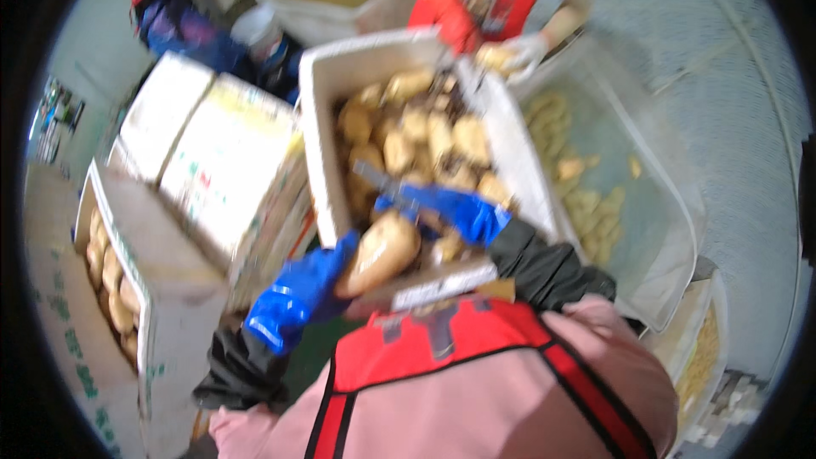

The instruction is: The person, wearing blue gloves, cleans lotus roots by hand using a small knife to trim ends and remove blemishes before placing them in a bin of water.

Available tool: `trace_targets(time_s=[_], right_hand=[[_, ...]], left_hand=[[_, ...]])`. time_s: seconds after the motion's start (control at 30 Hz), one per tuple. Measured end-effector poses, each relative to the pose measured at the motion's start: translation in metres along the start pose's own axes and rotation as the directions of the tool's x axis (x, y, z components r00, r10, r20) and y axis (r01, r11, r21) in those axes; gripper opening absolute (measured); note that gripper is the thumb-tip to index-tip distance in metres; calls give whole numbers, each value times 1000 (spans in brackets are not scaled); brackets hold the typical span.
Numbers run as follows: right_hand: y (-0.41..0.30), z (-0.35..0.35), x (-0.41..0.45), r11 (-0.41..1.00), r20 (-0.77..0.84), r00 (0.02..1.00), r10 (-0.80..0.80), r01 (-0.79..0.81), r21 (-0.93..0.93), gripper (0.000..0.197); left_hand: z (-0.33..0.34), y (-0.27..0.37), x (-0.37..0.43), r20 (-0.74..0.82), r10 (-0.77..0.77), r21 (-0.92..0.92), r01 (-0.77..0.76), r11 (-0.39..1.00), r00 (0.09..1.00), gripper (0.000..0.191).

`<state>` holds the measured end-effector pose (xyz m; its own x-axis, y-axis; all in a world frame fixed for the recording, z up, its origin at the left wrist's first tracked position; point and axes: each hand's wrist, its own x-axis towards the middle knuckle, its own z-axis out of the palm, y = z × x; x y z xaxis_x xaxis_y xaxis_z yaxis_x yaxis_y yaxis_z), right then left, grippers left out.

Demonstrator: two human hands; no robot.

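My left hand (299,296), in a blue rubber glove, holds a large pale tan root vegetable (382,255), like a lotus root segment, over the near end of a white foam box (322,191). In its own blue glove, my right hand (456,207) grips a tool with a grey metal blade (376,175), perhaps a knife or peeler; its kind is blurred. The blade points up and left, above the held piece and apart from its skin. Several similar tan pieces (414,124) fill the box, with dark scraps among them.
Across the box a co-worker's red-gloved hand (456,22) and white-gloved hand (519,54) work over its far corner. At right stands a translucent tub (692,229) of water and pale pieces. Foam boxes (220,159) are at left, one open box (143,325) holding more pieces. Another person (185,25) is behind.
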<state>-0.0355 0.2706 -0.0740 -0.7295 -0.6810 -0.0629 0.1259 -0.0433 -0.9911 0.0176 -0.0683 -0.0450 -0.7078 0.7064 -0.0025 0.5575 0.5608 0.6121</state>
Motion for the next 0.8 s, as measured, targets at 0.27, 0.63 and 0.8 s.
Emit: trace_targets(time_s=[0.27, 0.63, 0.8], right_hand=[[-7, 3, -72, 859, -181, 910, 372, -265, 437, 64], [44, -10, -142, 576, -406, 893, 197, 230, 785, 67], [11, 33, -108, 667, -496, 810, 312, 185, 721, 54]], left_hand=[[-2, -21, 126, 131, 291, 325, -318, 891, 948, 83], [23, 93, 136, -503, -416, -659, -25, 752, 757, 80], [41, 121, 118, -49, -247, -923, 50, 381, 968, 55]])
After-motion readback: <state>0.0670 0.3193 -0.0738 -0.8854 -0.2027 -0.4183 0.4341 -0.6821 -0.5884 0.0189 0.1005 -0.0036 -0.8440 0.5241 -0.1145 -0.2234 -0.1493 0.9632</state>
